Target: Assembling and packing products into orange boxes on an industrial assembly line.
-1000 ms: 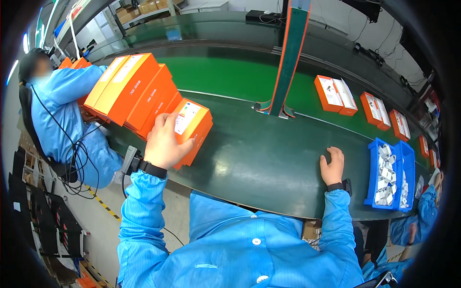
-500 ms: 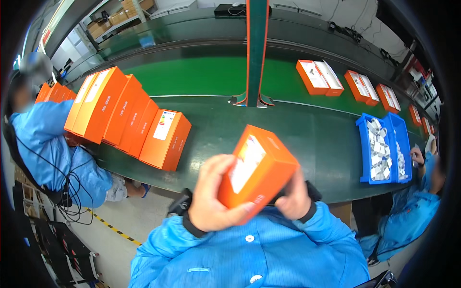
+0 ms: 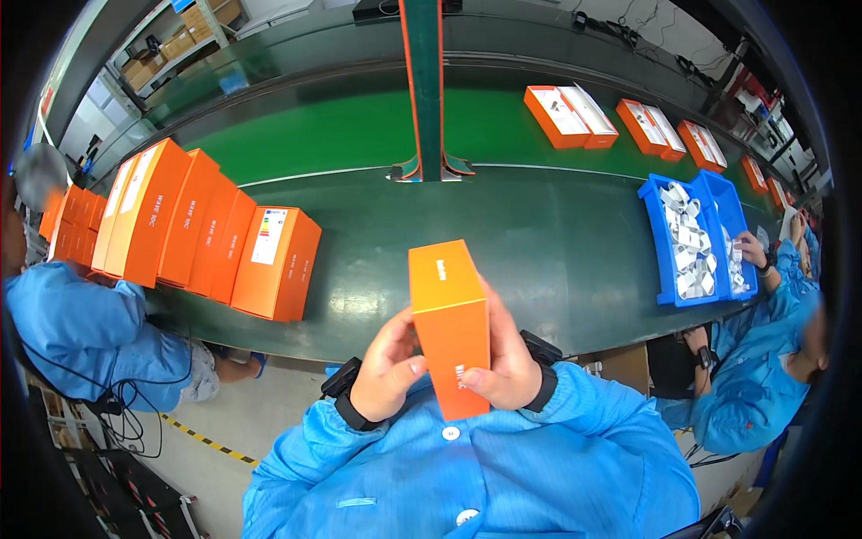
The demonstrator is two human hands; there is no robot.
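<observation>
An orange cardboard box (image 3: 453,337) is held upright between my hands, just in front of my chest at the table's near edge. My left hand (image 3: 386,368) is closed against its left side, thumb bent near the lower edge. Around the right side wraps my right hand (image 3: 505,364), its thumb pressed on the face towards me. Fingers behind the box are hidden. Left of it, a stepped row of stacked orange boxes (image 3: 211,235) stands on the green table (image 3: 377,242); the closest one carries a white label.
A green post (image 3: 427,99) rises behind the table. Blue bins (image 3: 680,241) with white parts stand at the right. Open orange boxes (image 3: 567,117) line the belt (image 3: 314,139) beyond. One co-worker (image 3: 99,314) sits left; another co-worker (image 3: 763,368) reaches into the bins.
The box has been turned upright, so its white-labelled side no longer shows. My right hand has closed round its right side. The whole view has shifted, moving the surroundings leftward.
</observation>
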